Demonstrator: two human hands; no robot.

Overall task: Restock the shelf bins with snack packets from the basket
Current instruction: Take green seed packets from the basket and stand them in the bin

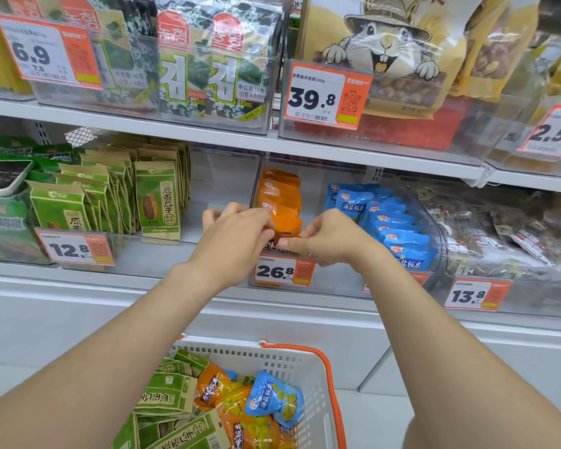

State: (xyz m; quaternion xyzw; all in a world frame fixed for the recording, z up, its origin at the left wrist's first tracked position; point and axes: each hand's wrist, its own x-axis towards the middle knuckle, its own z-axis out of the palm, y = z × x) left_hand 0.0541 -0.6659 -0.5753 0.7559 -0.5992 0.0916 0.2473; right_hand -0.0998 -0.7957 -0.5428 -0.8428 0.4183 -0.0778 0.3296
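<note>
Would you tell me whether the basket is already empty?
No, the basket holds green packets, orange packets and a blue packet.

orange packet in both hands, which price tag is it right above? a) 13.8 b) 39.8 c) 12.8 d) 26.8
d: both the left hand and the right hand pinch the orange packet at the front of its row, directly over the 26.8 tag.

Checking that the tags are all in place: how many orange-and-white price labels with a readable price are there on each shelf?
Upper shelf orange-and-white price labels: 3 (6.9, 39.8, 2.5)
Lower shelf orange-and-white price labels: 3 (12.8, 26.8, 13.8)
Total: 6
</note>
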